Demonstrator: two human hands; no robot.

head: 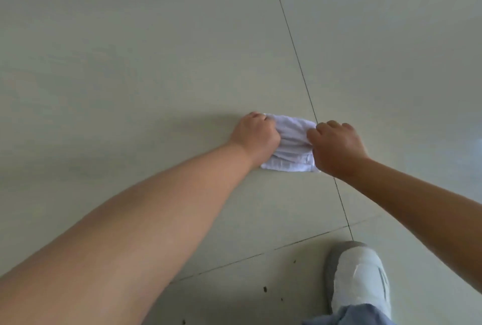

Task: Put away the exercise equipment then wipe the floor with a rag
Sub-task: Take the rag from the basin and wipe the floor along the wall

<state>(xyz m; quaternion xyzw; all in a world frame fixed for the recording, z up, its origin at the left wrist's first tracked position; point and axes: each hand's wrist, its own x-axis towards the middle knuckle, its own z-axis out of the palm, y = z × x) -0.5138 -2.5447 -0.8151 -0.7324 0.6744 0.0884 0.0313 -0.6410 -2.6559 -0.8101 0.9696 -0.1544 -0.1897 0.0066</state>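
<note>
Both hands on the rag, low on the tiled floor.

Nearest me, a white shoe (361,276); farther out my left hand (257,137) and right hand (336,146) each close a tight grip on the bunched white rag (292,146) on the floor (156,64).

The rag (292,142) is white cloth, soft and bunched into folds, with a fine woven ribbing; the floor (156,64) is pale tile, smooth with a faint sheen, its joints thin dark lines and a few dark specks near the bottom; the shoe (360,277) has a white textured fabric upper and a grey toe edge; the trouser hem (349,315) is light blue cloth, matt.
</note>
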